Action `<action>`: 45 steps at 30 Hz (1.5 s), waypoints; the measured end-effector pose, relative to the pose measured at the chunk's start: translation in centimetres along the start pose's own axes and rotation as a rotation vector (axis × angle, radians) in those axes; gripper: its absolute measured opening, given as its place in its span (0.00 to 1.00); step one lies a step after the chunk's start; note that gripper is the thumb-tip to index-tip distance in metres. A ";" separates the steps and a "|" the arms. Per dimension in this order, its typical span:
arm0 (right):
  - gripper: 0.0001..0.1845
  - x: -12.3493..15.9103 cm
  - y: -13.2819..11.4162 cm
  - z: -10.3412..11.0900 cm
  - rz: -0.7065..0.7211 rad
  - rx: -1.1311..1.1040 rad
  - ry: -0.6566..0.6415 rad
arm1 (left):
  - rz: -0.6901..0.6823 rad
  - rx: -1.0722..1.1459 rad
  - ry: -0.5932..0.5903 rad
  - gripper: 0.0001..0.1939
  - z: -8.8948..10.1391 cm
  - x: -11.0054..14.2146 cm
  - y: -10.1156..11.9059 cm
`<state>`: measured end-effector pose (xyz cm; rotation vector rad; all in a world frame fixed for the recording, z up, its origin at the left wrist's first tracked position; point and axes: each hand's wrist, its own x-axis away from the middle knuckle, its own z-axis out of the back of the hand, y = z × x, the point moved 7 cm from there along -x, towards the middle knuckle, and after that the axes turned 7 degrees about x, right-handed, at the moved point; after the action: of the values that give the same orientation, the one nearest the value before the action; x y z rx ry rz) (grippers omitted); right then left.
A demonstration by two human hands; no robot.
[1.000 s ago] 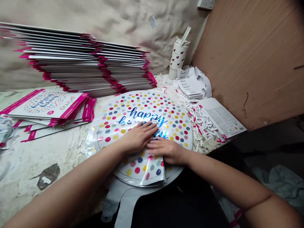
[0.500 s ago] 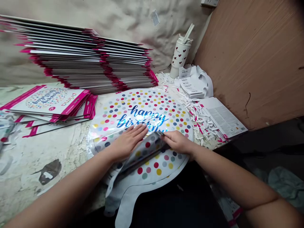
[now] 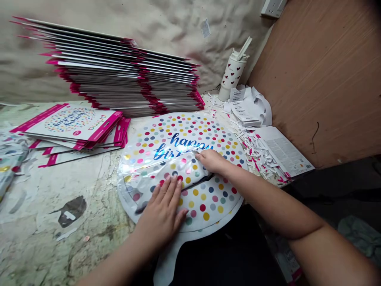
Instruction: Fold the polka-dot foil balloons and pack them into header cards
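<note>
Pressing down hard there, the left hand (image 3: 160, 216) lies open and flat, fingers spread, on the lower half of the foil balloon (image 3: 190, 137), gripping nothing!

And the right hand (image 3: 211, 161)?

Curled, fingers bunched over the folded edge of the foil, pinching that crease near the middle of the balloon.

Where's the balloon sitting?

Flat on the worn, cracked workbench (image 3: 38, 238), right at the near edge, its polka dots and blue "happy birthday" lettering facing up, one side doubled over itself, and its pale tail (image 3: 165, 268) hanging down past the edge.

What's around it?

To the left, just beside it, a loose pile of pink-edged balloon packs (image 3: 74, 123). Behind that, a tall stack of flat packs (image 3: 119, 67) leans against the crumpled beige sheeting (image 3: 166, 24).

And on the right?

A drift of white and pink paper offcuts (image 3: 253, 147) next to a printed leaflet (image 3: 282, 153), then a pile of barcode labels (image 3: 242, 105) and a heart-print tumbler (image 3: 233, 73) with a straw, up against a plywood board (image 3: 321, 79).
</note>
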<state>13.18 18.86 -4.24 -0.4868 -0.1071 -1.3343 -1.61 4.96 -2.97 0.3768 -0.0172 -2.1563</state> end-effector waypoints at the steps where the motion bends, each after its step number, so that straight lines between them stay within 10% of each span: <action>1: 0.21 0.4 -0.1 0.1 -0.019 0.022 0.047 | 0.014 -0.009 -0.057 0.35 -1.3 0.0 0.5; 7: 0.29 2.8 -4.7 -1.6 0.478 0.196 0.321 | 0.062 0.041 -0.162 0.36 -3.1 0.8 -0.5; 13: 0.44 3.1 -0.8 -1.5 0.306 0.137 0.170 | 0.085 0.083 -0.217 0.35 -2.8 0.7 -0.6; 19: 0.18 7.8 -2.6 -1.1 0.723 0.308 0.429 | 0.109 0.117 -0.247 0.34 -2.1 -0.2 -0.5; 24: 0.16 13.6 -4.1 -0.2 1.058 0.221 0.677 | 0.268 0.014 -0.207 0.26 -0.9 -1.5 -1.6; 30: 0.54 10.2 4.1 -0.9 0.471 -0.169 0.547 | -0.030 0.318 -0.166 0.28 -2.2 -2.2 -0.2; 38: 0.16 13.3 1.4 -3.5 1.107 0.171 0.407 | -0.348 0.361 -0.262 0.23 -3.7 -2.1 2.6; 41: 0.14 13.0 1.9 -3.1 1.017 0.047 0.360 | -0.259 0.370 -0.121 0.20 -2.4 -1.0 2.3; 45: 0.10 10.1 3.4 -2.6 0.665 -0.299 0.155 | 0.223 0.616 -0.204 0.13 -2.2 -1.7 -0.4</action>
<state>18.40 9.16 -4.01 -0.6016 0.3623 -0.7276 -0.38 6.82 -4.71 0.4741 -0.8138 -1.9202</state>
